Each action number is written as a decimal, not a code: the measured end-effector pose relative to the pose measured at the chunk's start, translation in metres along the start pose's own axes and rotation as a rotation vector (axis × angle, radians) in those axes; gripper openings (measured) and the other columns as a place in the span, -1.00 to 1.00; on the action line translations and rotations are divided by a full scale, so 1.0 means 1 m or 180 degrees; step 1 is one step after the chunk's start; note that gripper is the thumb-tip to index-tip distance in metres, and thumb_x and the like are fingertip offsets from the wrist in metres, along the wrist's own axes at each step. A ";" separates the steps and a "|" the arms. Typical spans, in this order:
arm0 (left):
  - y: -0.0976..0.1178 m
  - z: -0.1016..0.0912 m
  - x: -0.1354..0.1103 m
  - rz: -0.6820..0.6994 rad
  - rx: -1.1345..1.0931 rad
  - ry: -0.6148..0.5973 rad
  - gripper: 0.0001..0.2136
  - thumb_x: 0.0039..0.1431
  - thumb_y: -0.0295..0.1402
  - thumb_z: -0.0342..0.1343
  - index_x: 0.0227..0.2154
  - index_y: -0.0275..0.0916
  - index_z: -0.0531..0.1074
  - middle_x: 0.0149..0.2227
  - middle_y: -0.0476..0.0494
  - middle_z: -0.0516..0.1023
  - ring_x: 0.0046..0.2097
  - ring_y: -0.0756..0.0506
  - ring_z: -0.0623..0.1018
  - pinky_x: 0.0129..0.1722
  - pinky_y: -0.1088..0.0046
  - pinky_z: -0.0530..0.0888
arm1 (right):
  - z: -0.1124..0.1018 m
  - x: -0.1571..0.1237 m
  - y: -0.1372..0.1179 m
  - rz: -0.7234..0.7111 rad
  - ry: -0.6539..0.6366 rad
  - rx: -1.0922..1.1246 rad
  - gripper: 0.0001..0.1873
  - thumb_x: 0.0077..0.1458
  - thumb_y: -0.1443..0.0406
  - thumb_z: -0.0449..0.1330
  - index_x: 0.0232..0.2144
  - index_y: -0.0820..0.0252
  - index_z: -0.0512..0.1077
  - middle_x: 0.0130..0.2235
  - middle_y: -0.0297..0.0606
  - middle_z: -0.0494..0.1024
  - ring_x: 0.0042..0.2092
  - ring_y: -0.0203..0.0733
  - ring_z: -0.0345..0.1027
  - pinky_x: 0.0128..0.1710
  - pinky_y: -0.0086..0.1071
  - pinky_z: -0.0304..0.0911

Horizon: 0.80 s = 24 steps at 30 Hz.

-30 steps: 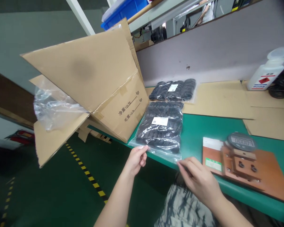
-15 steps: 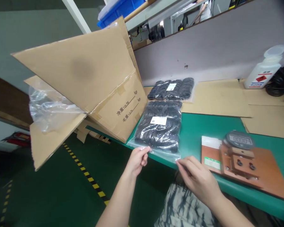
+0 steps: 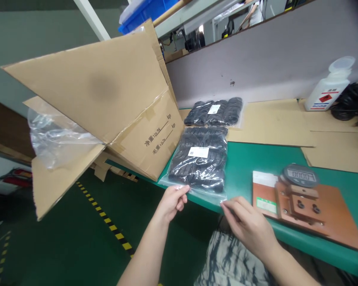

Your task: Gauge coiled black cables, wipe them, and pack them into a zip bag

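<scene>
A clear plastic bag [image 3: 197, 167] full of black rings lies on the green table, its open-end edge hanging toward me over the table's front. My left hand [image 3: 174, 202] pinches the bag's near edge around its middle, thumb against curled fingers. At the near right corner of the same edge, my right hand [image 3: 247, 222] has thumb and fingertips closed on the plastic. A white label [image 3: 199, 152] sits on top of the bag. Behind it lies a second bag of black rings [image 3: 214, 112], also labelled, which neither hand touches.
A large open cardboard box [image 3: 146, 139] leans at the left, clear plastic [image 3: 56, 131] spilling from it. On the right stands a digital gauge [image 3: 299, 174] on a brown base. A white bottle [image 3: 328, 89] and flat cardboard sheets [image 3: 274, 123] lie toward the back.
The whole view has shifted slightly, so most things appear a little further left. Both hands keep their pinch on the bag's edge, which stays in place on the table.
</scene>
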State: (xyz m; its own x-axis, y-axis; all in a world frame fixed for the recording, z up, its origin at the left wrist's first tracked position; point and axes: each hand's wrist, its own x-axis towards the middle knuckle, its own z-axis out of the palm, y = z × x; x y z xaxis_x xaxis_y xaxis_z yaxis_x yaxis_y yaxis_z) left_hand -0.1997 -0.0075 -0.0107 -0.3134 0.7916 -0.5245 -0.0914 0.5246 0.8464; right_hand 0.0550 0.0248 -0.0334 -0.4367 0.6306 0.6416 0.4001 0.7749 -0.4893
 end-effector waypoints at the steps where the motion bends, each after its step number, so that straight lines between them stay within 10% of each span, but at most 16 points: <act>1: -0.001 0.000 0.001 0.0018 -0.0023 0.0001 -0.79 0.36 -0.25 0.15 -0.13 -0.31 0.48 -0.27 -0.06 0.56 -0.39 0.01 0.55 -0.43 0.46 0.55 | 0.000 0.000 0.000 0.0004 -0.0002 -0.0010 -0.84 0.39 0.37 0.05 -0.21 0.23 0.44 -0.34 -0.19 0.54 -0.39 -0.21 0.45 -0.38 -0.39 0.32; 11: -0.015 -0.003 -0.002 0.0287 -0.0445 -0.0029 -0.79 0.36 -0.27 0.15 -0.09 -0.31 0.47 -0.19 -0.11 0.57 -0.32 -0.03 0.59 -0.36 0.40 0.58 | -0.012 0.003 -0.011 0.0261 0.0168 0.0698 -0.84 0.34 0.37 0.09 -0.26 0.17 0.46 -0.37 -0.20 0.55 -0.40 -0.20 0.45 -0.39 -0.38 0.36; 20: -0.024 -0.002 -0.029 0.0422 -0.0828 -0.0263 -0.73 0.20 -0.22 0.30 -0.46 -0.31 0.44 -0.74 0.26 0.18 -0.73 0.16 0.12 -0.71 0.64 0.16 | -0.002 -0.029 -0.046 0.3435 -0.0698 0.2899 -0.45 0.12 -0.16 0.22 -0.36 0.24 0.52 -0.45 -0.23 0.58 -0.68 -0.38 0.25 -0.71 -0.49 0.11; 24: -0.023 0.005 -0.032 0.0471 -0.0922 -0.0145 -0.64 -0.04 -0.12 0.42 -0.50 -0.29 0.43 -0.77 0.20 0.24 -0.72 0.16 0.17 -0.69 0.63 0.12 | 0.007 -0.019 -0.049 0.4060 -0.0538 0.3404 -0.33 -0.10 -0.26 0.32 -0.42 0.28 0.52 -0.53 -0.28 0.55 -0.74 -0.47 0.14 -0.77 -0.58 -0.10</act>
State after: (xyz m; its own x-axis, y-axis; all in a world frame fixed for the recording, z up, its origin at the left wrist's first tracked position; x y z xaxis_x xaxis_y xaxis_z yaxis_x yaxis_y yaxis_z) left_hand -0.1826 -0.0428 -0.0139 -0.3012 0.8693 -0.3920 -0.3151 0.2972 0.9013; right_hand 0.0380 -0.0249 -0.0263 -0.3906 0.7796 -0.4895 -0.1180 -0.5698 -0.8133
